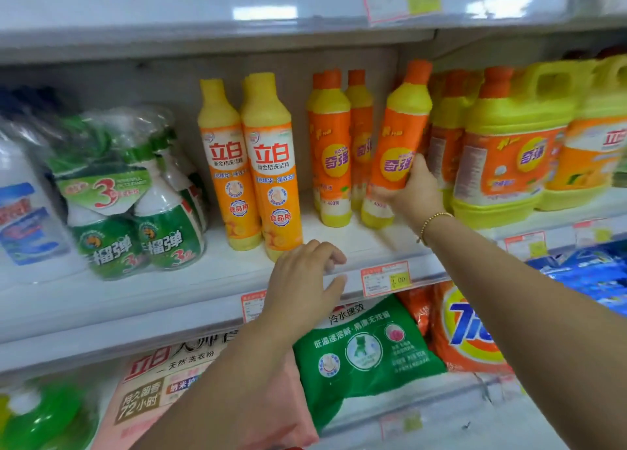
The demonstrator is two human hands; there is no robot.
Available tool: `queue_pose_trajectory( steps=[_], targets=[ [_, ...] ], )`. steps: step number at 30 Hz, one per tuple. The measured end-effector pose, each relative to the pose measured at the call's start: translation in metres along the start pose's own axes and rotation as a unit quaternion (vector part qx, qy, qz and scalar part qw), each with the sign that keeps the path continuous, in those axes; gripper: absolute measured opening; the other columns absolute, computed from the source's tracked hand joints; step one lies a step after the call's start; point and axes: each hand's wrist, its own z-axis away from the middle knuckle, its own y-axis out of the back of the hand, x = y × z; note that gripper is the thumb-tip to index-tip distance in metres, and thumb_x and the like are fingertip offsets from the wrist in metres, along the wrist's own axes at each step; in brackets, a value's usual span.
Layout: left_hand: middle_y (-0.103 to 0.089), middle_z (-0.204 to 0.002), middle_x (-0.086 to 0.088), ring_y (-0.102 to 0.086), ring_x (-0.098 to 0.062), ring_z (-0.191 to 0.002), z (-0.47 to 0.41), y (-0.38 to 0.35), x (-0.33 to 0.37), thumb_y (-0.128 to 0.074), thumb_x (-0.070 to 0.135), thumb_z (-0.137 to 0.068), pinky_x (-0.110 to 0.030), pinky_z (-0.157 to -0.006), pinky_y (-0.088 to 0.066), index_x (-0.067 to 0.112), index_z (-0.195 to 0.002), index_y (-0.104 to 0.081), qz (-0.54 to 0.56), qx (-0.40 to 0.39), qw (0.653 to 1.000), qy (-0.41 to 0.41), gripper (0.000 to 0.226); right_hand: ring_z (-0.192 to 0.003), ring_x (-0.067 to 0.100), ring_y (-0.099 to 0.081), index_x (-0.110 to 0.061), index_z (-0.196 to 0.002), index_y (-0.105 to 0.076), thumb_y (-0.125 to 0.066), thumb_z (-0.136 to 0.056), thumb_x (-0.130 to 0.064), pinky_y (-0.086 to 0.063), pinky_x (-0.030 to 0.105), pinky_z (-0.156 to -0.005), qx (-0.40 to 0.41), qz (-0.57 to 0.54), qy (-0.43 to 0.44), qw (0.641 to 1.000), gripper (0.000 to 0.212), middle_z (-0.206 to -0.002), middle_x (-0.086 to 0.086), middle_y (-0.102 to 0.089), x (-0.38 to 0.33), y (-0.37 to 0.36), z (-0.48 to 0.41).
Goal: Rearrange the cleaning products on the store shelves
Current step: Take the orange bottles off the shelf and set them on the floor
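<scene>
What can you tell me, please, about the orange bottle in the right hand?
The orange bottle looks like plastic: orange cap, yellow shoulder, orange label with a yellow roundel, yellow base. It leans top to the right, its base on or just above the white shelf; I cannot tell which. The right hand grips its lower body.

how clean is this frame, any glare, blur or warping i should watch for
Head view: ceiling lights glare white on the top shelf; head view, middle: the two yellow bottles are sharp, labels readable; head view: the orange bottle in the right hand smears at its base; head view, edges: soft, and shelf lines bow from the wide lens.
</scene>
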Motion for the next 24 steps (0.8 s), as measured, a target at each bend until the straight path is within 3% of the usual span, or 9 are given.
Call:
queue_pose_trajectory(
  steps=[2,4,8,11,13,16,19,21,24],
  targets=[
    [-0.059,-0.1,0.012,-0.055,-0.007,-0.095,-0.002,0.006,0.004,-0.068,0.027,-0.085,-0.028,-0.086,-0.043,0.026,-0.113,-0.061,0.068,-0.033,0.996,0.051,0.029,-0.093,0.021,-0.063,-0.012,-0.114,-0.05,-0.084,-0.067,-0.018,-0.049,0.027,-0.081,0.007,0.009,0.04,0.999,0.059,-0.099,0.001,-0.063,-0.004,0.019,0.018],
    [-0.059,-0.113,0.008,-0.056,-0.009,-0.105,-0.004,0.016,0.015,-0.074,0.027,-0.082,-0.022,-0.089,-0.045,0.025,-0.125,-0.057,0.193,-0.021,0.976,0.103,0.046,-0.088,0.018,-0.063,-0.011,-0.111,-0.051,-0.084,-0.066,-0.015,-0.049,0.025,-0.076,0.005,0.038,0.092,0.995,0.055,-0.096,0.0,-0.064,-0.012,0.039,0.036],
    [-0.058,-0.124,0.011,-0.054,-0.003,-0.114,0.007,0.048,0.051,-0.08,0.038,-0.064,-0.019,-0.094,-0.043,0.034,-0.132,-0.049,0.354,0.057,0.93,0.08,0.075,-0.085,0.006,-0.062,-0.015,-0.111,-0.054,-0.085,-0.064,-0.011,-0.054,0.025,-0.076,-0.046,0.041,0.176,0.982,0.056,-0.101,0.001,-0.065,-0.033,0.07,0.075],
    [-0.057,-0.126,0.019,-0.052,0.005,-0.115,0.03,0.067,0.07,-0.084,0.041,-0.06,-0.017,-0.094,-0.044,0.052,-0.125,-0.045,0.357,0.08,0.931,0.012,0.077,-0.093,0.009,-0.058,-0.02,-0.113,-0.056,-0.082,-0.063,-0.011,-0.052,0.024,-0.08,-0.046,0.037,0.238,0.969,0.058,-0.105,-0.002,-0.061,-0.042,0.07,0.108],
    [-0.052,-0.122,0.033,-0.049,0.013,-0.112,0.043,0.068,0.074,-0.087,0.031,-0.063,-0.01,-0.092,-0.041,0.064,-0.117,-0.043,0.317,0.083,0.945,-0.015,0.077,-0.091,0.004,-0.052,-0.016,-0.115,-0.056,-0.079,-0.061,-0.011,-0.044,0.012,-0.081,-0.053,0.039,0.271,0.96,0.058,-0.105,-0.003,-0.058,-0.043,0.06,0.128],
    [-0.046,-0.115,0.048,-0.046,0.021,-0.109,0.058,0.07,0.063,-0.088,0.013,-0.062,-0.003,-0.087,-0.037,0.078,-0.106,-0.041,0.29,0.107,0.951,-0.021,0.092,-0.09,0.006,-0.052,-0.01,-0.115,-0.059,-0.082,-0.06,-0.003,-0.042,0.011,-0.077,-0.095,0.05,0.28,0.954,0.06,-0.106,0.002,-0.06,-0.044,0.041,0.146],
    [-0.062,-0.105,0.035,-0.056,0.014,-0.102,0.068,0.085,0.054,-0.087,0.02,-0.063,-0.009,-0.084,-0.043,0.062,-0.103,-0.056,0.334,0.111,0.936,0.017,0.066,-0.094,-0.009,-0.053,-0.011,-0.116,-0.061,-0.084,-0.063,-0.003,-0.037,0.0,-0.081,-0.152,0.013,0.271,0.95,0.059,-0.109,0.001,-0.062,-0.056,0.03,0.152],
    [-0.067,-0.099,0.026,-0.061,0.009,-0.096,0.067,0.101,0.048,-0.087,0.017,-0.064,-0.006,-0.078,-0.045,0.042,-0.102,-0.061,0.368,0.135,0.919,0.045,0.053,-0.103,-0.005,-0.056,-0.024,-0.115,-0.059,-0.08,-0.068,-0.005,-0.043,0.011,-0.09,-0.203,-0.031,0.243,0.948,0.054,-0.111,-0.002,-0.064,-0.07,0.022,0.152],
    [-0.07,-0.092,0.022,-0.064,0.004,-0.09,0.062,0.128,0.039,-0.086,0.028,-0.062,-0.011,-0.073,-0.05,0.036,-0.097,-0.061,0.401,0.165,0.899,0.064,0.043,-0.108,0.01,-0.062,-0.029,-0.114,-0.06,-0.083,-0.069,-0.012,-0.047,0.03,-0.099,-0.272,-0.084,0.196,0.938,0.053,-0.114,-0.008,-0.066,-0.095,0.011,0.15]
  ],
)
